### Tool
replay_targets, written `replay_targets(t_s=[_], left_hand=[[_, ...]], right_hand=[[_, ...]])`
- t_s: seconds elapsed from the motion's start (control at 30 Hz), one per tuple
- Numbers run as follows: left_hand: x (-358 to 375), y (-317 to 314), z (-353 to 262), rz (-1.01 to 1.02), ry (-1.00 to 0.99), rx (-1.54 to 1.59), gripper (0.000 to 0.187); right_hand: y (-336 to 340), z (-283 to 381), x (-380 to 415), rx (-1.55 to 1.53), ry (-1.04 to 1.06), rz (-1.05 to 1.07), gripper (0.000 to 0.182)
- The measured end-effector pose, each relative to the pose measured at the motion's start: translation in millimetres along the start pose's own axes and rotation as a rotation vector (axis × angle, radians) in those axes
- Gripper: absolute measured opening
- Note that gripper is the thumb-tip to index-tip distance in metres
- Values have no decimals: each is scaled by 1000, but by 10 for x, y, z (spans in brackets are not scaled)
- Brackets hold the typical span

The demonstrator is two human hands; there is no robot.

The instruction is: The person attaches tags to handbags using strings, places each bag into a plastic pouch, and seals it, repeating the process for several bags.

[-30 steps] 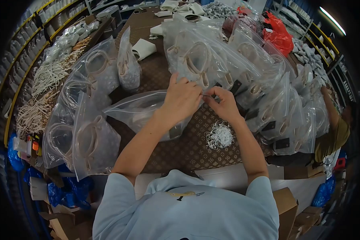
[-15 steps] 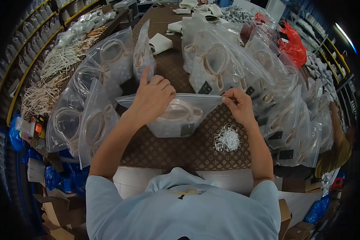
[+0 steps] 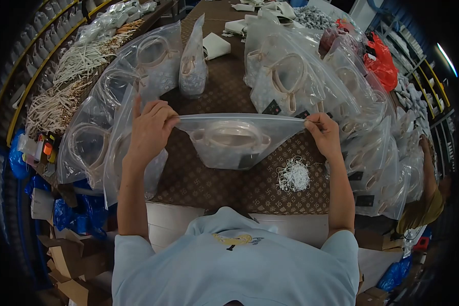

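A frosted plastic bag (image 3: 283,133) is stretched out flat along its top edge between my two hands, over the brown patterned table (image 3: 214,191). Inside it sits a pale handbag (image 3: 224,148) with a rounded handle and a dark card. My left hand (image 3: 153,127) pinches the bag's top left corner, its index finger pointing up. At the top right corner, my right hand (image 3: 322,133) grips the edge between thumb and fingers. A pile of white strings (image 3: 294,174) lies below the bag's right side.
Bagged handbags stand along the left (image 3: 155,61) and right (image 3: 290,81) of the table. Cream straps (image 3: 46,109) lie at far left, a red plastic bag (image 3: 380,61) at back right. Another person's arm (image 3: 428,173) shows at the right edge.
My left hand has slid left along the top edge to the bag's corner. The bag's edge is now stretched wide, and the view has shifted slightly.
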State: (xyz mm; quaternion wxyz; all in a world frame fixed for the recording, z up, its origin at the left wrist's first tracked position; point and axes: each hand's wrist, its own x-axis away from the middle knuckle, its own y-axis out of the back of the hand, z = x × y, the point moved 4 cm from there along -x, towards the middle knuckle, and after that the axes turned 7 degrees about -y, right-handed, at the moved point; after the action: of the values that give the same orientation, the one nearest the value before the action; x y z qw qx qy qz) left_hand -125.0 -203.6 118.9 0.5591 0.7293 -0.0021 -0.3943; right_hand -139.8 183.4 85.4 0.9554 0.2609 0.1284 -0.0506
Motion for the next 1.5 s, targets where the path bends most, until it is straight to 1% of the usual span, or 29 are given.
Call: replay_targets(t_s=[0.07, 0.13, 0.27, 0.33, 0.37, 0.43, 0.47, 0.53, 0.6, 0.63, 0.67, 0.7, 0.77, 0.83, 0.87, 0.93, 0.97, 1.0, 1.03, 1.07, 1.13, 1.2, 1.23, 1.27, 1.3, 1.33, 1.37, 1.4, 1.5], left_hand=[[51, -7, 5, -15, 21, 51, 7], [95, -15, 34, -54, 138, 200, 10], [225, -156, 85, -88, 179, 311, 12], [385, -260, 262, -168, 419, 454, 18], [419, -315, 254, -161, 391, 467, 18], [557, -395, 340, -586, 491, 1017, 40], [622, -512, 300, -570, 466, 1038, 40], [740, -903, 132, -409, 492, 1164, 56], [783, -1302, -35, -231, 579, 1393, 54], [779, -1378, -73, -211, 556, 1401, 54], [786, -1464, -103, -104, 593, 1349, 53], [801, -1563, -112, 5, 621, 1294, 51], [903, -1685, 61, 67, 636, 1303, 47], [776, -1607, 36, -6, 539, 1433, 42], [698, -1546, -55, 21, 521, 1447, 42], [510, -1172, -377, -217, 588, 1577, 39], [500, -1234, -379, -202, 589, 1588, 39], [534, -1345, -327, -89, 645, 1494, 39], [588, -1466, -288, 20, 694, 1397, 40], [670, -1631, -277, 31, 689, 1408, 40], [869, -2022, -298, 274, 618, 1100, 39], [1076, -2252, -453, 295, 620, 1057, 39], [1281, -2501, -454, 358, 569, 931, 38], [1405, -2653, -457, 416, 517, 801, 36], [1455, -2682, -524, 421, 506, 804, 36], [1476, -2697, -677, 491, 324, 536, 35], [1491, -2715, -807, 547, 139, 267, 34], [1513, -2752, -863, 549, 122, 272, 34], [1562, -2790, -874, 525, 129, 239, 34]], right_hand=[[-18, -46, -17, -14, -11, -7, 10], [-2, -85, -9, -21, -36, -36, 11], [22, -71, 12, -79, -24, -86, 10], [5, -223, 13, -115, -190, 126, 25], [40, -240, 46, -115, -197, 96, 25], [28, -202, 112, -228, -87, 126, 63], [-95, -294, 169, -182, -188, 251, 94], [-565, -575, 226, -76, -15, 265, 99], [-975, -682, 236, -26, -1, 415, 92], [-1188, -747, 234, -56, -64, 445, 83], [-1353, -772, 262, -89, -129, 472, 74], [-1408, -736, 297, -92, -139, 436, 74], [-1367, -723, 455, 254, -140, 276, 50], [-1210, -661, 750, 330, -136, 169, 45], [-1088, -608, 881, 401, -109, 111, 40], [-574, -399, 1193, 350, -220, 78, 39], [-278, -391, 1380, 361, -313, 35, 39], [19, -392, 1598, 371, -406, -9, 39], [316, -324, 1853, 254, -467, -124, 37], [587, -284, 2122, 139, -523, -243, 35], [978, -400, 2734, 83, -892, -478, 26], [1176, -407, 3277, 94, -957, -689, 26], [1193, -524, 3531, 97, -958, -701, 26], [1197, -721, 3797, 22, -865, -890, 25], [1186, -883, 3974, -55, -766, -1076, 25], [1140, -975, 3977, -53, -767, -1092, 25], [1065, -1076, 3997, -113, -780, -1200, 25], [988, -1163, 3981, -174, -790, -1309, 25], [829, -1565, 3631, -206, -720, -1391, 35]])
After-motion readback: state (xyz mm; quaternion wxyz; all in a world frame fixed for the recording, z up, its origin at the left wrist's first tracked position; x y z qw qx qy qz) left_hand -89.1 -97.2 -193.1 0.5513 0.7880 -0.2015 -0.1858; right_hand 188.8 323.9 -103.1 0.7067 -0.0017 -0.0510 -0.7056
